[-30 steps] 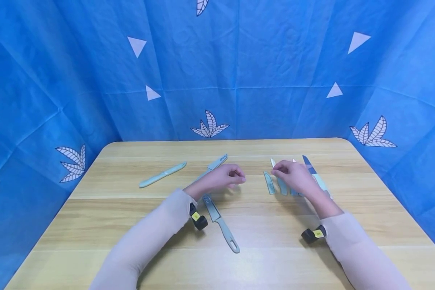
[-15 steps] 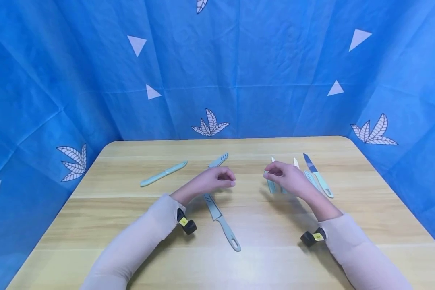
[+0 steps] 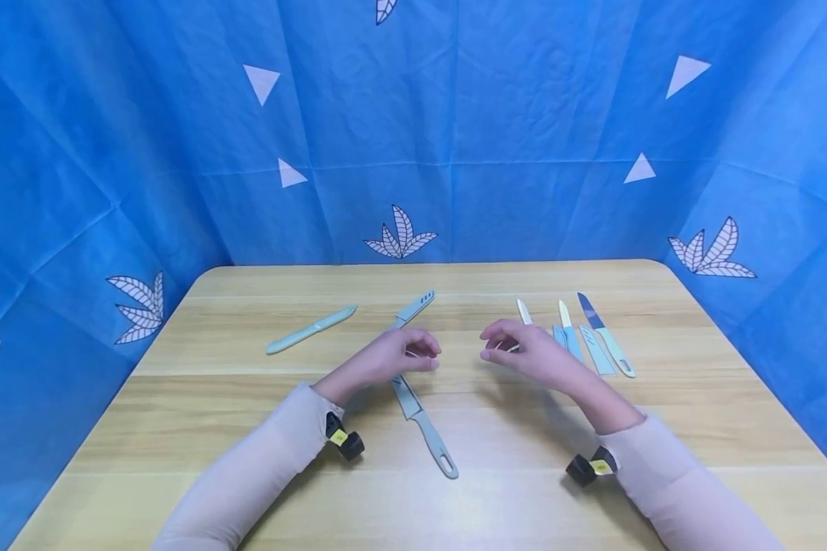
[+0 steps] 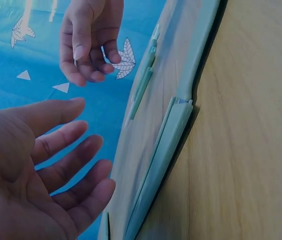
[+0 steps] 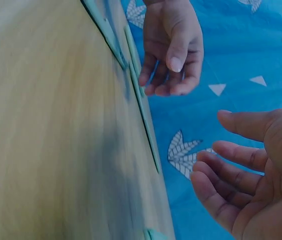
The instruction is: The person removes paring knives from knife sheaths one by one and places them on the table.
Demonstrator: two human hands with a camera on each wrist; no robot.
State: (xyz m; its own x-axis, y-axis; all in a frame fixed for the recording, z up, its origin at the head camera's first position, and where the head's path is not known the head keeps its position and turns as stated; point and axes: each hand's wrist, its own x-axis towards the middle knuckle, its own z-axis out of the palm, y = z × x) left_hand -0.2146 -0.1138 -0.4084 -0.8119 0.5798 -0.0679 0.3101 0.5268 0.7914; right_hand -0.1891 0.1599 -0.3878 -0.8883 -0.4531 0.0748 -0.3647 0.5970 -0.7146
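My left hand [image 3: 400,356] hovers over the middle of the table with loosely curved fingers and nothing in them. Beneath it lie a sheathed knife [image 3: 416,306] pointing away and a larger sheathed knife [image 3: 427,436] whose handle points toward me. My right hand [image 3: 527,356] hangs in the air, also holding nothing, and partly covers a bare-bladed knife [image 3: 523,309]. Right of it lie a second bare knife [image 3: 570,337], a dark-bladed knife [image 3: 605,337], a pale green sheath [image 3: 596,352] and another sheath [image 3: 559,335]. Both palms [image 4: 6,150] face each other, fingers apart.
Farther left lies a slim sheathed knife [image 3: 310,330]. The wooden table [image 3: 214,428] ends at a blue curtain [image 3: 510,99] behind and at the sides. Black wrist cameras [image 3: 350,445] sit on both sleeves.
My right hand has moved left and toward me from the knives at the right, uncovering several knives and sheaths. My left hand has shifted slightly left. Knives on the left stay put.
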